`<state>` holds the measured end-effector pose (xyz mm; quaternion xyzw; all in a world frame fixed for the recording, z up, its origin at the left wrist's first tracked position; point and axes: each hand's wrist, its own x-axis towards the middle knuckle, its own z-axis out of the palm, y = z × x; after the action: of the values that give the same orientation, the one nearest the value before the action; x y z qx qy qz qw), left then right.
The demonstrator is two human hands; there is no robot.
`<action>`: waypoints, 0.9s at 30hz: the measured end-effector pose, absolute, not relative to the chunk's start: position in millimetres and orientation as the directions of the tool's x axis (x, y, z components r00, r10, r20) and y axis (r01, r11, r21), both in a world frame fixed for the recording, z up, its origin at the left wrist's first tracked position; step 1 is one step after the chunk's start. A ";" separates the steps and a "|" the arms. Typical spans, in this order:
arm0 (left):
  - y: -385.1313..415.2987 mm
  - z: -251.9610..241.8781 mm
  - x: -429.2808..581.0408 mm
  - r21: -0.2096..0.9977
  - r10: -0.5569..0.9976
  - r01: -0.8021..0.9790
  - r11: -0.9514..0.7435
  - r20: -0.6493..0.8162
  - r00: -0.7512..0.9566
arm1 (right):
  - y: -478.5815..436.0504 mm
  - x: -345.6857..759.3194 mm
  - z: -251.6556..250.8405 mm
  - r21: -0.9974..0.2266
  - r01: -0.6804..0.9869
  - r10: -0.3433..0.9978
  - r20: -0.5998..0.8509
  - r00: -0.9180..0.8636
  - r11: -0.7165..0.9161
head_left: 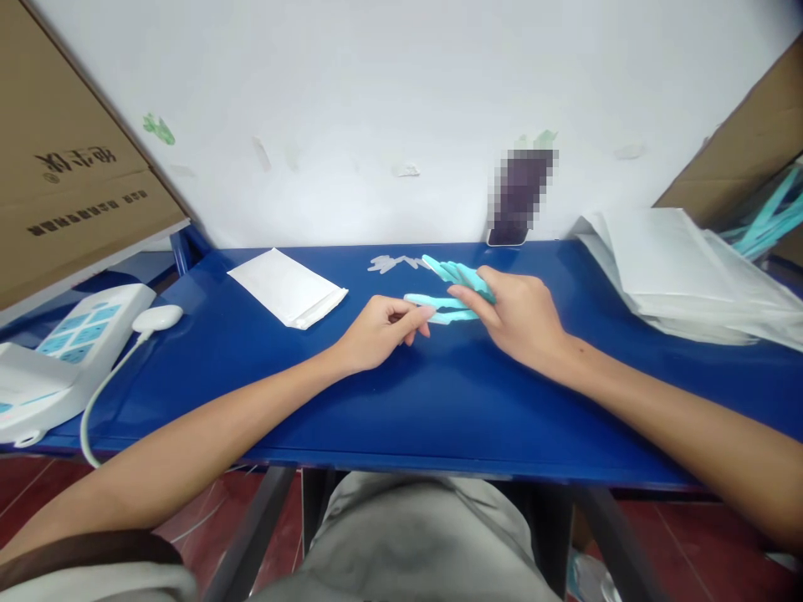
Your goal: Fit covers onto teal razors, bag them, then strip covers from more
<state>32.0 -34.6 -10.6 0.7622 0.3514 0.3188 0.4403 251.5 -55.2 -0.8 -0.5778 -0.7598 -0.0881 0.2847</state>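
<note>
My right hand (524,309) is closed round several slim turquoise plastic sticks (461,274), shaped somewhat like eyebrow razors; they fan out to the left from between its fingers. Below these, two more turquoise lengths (439,301) reach across to my left hand (386,330). Thumb and fingers of that hand pinch the left end of a turquoise stick, and its tip is partly covered. Just beyond the hands, small translucent whitish strips (394,263) lie in a loose pile on the blue table (376,410).
A white padded envelope (282,286) lies at left, near a white power strip (94,334) and a round white charger (156,318). White bags (683,267) are stacked at right. A phone (520,196) leans on the wall. Cardboard boxes (81,125) flank both sides; more turquoise sticks (771,213) show far right.
</note>
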 end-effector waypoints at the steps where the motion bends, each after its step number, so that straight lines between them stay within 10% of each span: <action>1: -32.9 -11.2 30.6 0.899 0.820 0.244 -0.364 0.185 0.541 | -55.1 251.6 -0.6 -0.203 0.928 0.837 0.522 -0.167 0.312; 6: -13.8 -12.6 10.5 0.604 0.767 0.483 -0.634 0.410 0.494 | -47.9 263.2 -0.2 -0.263 0.930 0.895 0.427 -0.126 0.256; 11: -1.0 -11.8 -6.3 0.242 0.711 0.670 -0.702 0.190 0.677 | -34.4 280.1 -4.2 -0.340 0.912 0.914 0.397 -0.081 0.229; 19: -9.1 -8.2 9.0 0.208 0.723 0.693 -0.690 0.248 0.645 | -32.4 280.5 -4.1 -0.504 0.787 0.923 0.320 -0.212 0.356; 27: -4.5 -13.4 7.7 0.522 0.710 0.521 -0.675 0.269 0.651 | -33.6 280.8 0.8 -0.693 0.627 0.928 0.181 -0.327 0.356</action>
<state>7.7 -4.5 -13.4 0.8854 0.3478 0.2317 0.2036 280.8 -33.6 0.8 -0.5037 -0.7715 0.2610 0.2879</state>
